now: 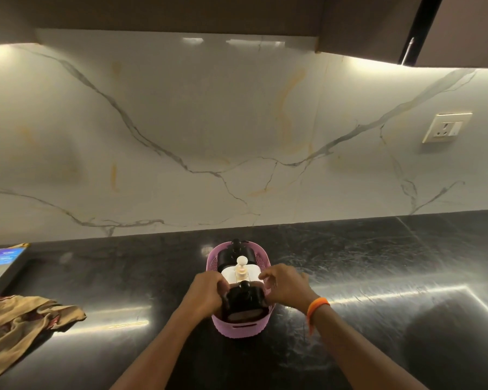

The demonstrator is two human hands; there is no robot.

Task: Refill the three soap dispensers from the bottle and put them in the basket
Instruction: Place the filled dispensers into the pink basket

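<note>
Pink basket [238,327] holds all three soap dispensers. My left hand [206,294] curls round the near dark dispenser [244,301]. My right hand [286,285], fingers bent, touches the rim; its grip is unclear. A tug might tip everything.

Near dark dispenser [244,301]: lower body hidden behind pink basket [238,327] wall; left flank covered by left hand [206,294]. White dispenser [240,273]: only pump and shoulders show. Far dark dispenser [235,254]: body mostly screened. Right hand [286,287] fingertips: contact with basket rim unclear. Cloth [23,319] cut by left edge. Blue-labelled item [3,258] cropped, print unreadable. Forearms run off bottom edge.
</note>
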